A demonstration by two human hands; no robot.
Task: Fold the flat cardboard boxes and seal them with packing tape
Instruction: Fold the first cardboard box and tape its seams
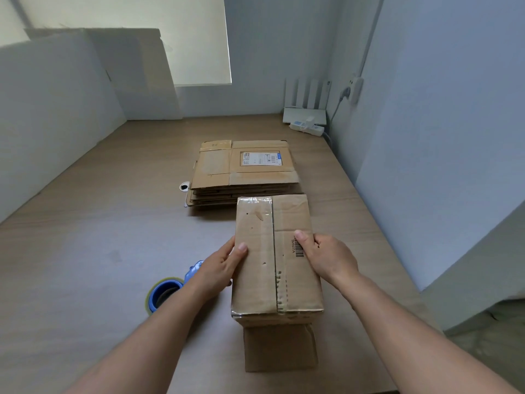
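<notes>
A folded brown cardboard box [272, 257] is held over the wooden table [99, 251], its top flaps closed along a centre seam with clear tape at both ends. My left hand [220, 270] grips its left side, thumb on top. My right hand [326, 257] grips the right side, thumb by a barcode. A loose flap [279, 346] hangs below the near end. A stack of flat cardboard boxes [244, 172] lies just beyond. A blue packing tape dispenser [167, 291] sits on the table under my left wrist.
White boards [93, 86] lean against the wall at the far left. A white router [305, 113] and power strip [306, 127] sit in the far right corner. A grey partition [440, 137] borders the table's right edge.
</notes>
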